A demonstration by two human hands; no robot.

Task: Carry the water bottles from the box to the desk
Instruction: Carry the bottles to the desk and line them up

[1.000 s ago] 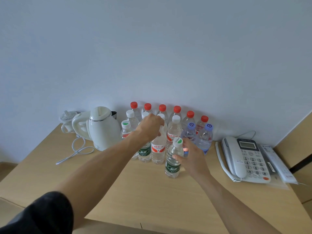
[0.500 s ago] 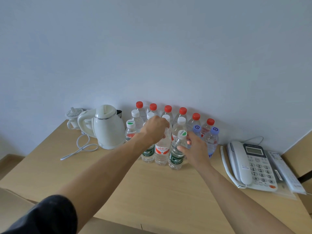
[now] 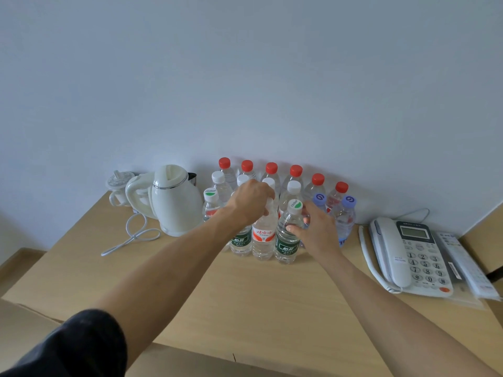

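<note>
Several water bottles stand in rows on the wooden desk [image 3: 245, 303] against the wall, the back row with red caps [image 3: 271, 167]. My left hand [image 3: 251, 198] grips the neck and cap of a red-labelled bottle [image 3: 262, 236] in the front row. My right hand [image 3: 317, 228] holds a green-labelled bottle [image 3: 285, 242] with a white and green cap, standing on the desk just right of the red-labelled one. Another green-labelled bottle [image 3: 241, 240] stands to the left, partly hidden by my left forearm. No box is clearly in view.
A white electric kettle [image 3: 174, 202] with its cord [image 3: 130, 238] stands left of the bottles, a small white cup [image 3: 118, 183] behind it. A white desk phone [image 3: 408, 257] and a remote control [image 3: 462, 265] lie at the right. Two blue-capped bottles [image 3: 347, 213] stand behind my right hand.
My right hand moved the green-labelled bottle back from the desk's middle into the front row beside the red-labelled bottle. My left hand stayed on its bottle's top.
</note>
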